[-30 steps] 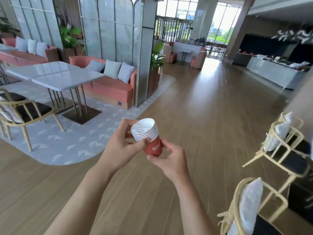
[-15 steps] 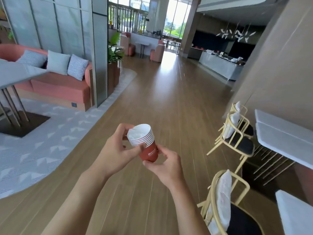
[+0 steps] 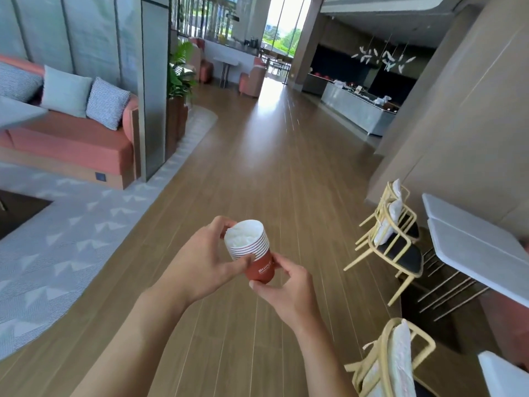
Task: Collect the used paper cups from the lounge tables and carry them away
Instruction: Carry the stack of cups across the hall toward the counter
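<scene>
Several cups are already nested into one stack of paper cups (image 3: pixel 252 252), so the collecting is looking well advanced. You are gripping the stack with your left hand (image 3: pixel 207 260) curled around its rims and your right hand (image 3: pixel 282 285) pinching its red base, holding it above the wooden floor (image 3: pixel 257 173). To the right of the stack, the white desk (image 3: pixel 469 239) is showing no cups, though its far end is running out of view; carrying away is what remains.

Terracotta and white in a warm wooden lounge

Red cup stack (image 3: pixel 255 255) with white striped rims; coral sofa (image 3: pixel 71 141), striped cushion (image 3: pixel 106 103), grey triangle-patterned rug (image 3: pixel 71 233), yellow chairs (image 3: pixel 392 245).
</scene>
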`<action>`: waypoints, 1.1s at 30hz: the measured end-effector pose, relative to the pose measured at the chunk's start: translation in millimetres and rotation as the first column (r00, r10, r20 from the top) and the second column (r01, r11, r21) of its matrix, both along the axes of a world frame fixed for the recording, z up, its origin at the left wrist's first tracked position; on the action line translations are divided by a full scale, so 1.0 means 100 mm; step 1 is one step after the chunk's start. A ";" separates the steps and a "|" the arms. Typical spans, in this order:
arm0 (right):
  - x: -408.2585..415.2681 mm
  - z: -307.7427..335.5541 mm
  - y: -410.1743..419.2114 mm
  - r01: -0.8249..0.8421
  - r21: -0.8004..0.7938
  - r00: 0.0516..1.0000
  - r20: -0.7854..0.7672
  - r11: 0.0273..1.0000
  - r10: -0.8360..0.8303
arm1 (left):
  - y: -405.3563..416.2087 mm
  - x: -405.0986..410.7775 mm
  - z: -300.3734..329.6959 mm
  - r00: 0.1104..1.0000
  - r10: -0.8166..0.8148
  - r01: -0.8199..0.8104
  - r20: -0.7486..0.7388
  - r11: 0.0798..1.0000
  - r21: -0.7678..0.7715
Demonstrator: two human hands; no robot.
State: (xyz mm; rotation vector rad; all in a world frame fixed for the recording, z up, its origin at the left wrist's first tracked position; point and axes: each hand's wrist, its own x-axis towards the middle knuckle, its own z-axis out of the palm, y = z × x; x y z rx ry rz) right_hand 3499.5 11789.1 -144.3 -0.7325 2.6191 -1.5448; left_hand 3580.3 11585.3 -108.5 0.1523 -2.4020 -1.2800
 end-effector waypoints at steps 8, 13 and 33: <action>-0.45 0.02 -0.48 -0.026 0.092 0.998 -0.050 0.995 0.031 | -0.47 -0.43 -0.11 0.998 0.056 -0.057 -0.013 0.991 -0.122; -0.72 -0.01 -0.71 -0.038 0.137 0.992 -0.115 0.990 0.054 | -0.66 -0.73 -0.17 0.997 0.075 -0.070 0.027 0.985 -0.156; -3.42 -0.24 -0.23 0.010 0.050 0.993 -0.117 0.999 -0.004 | -0.14 -3.54 -0.05 0.997 0.020 -0.004 0.080 0.982 -0.190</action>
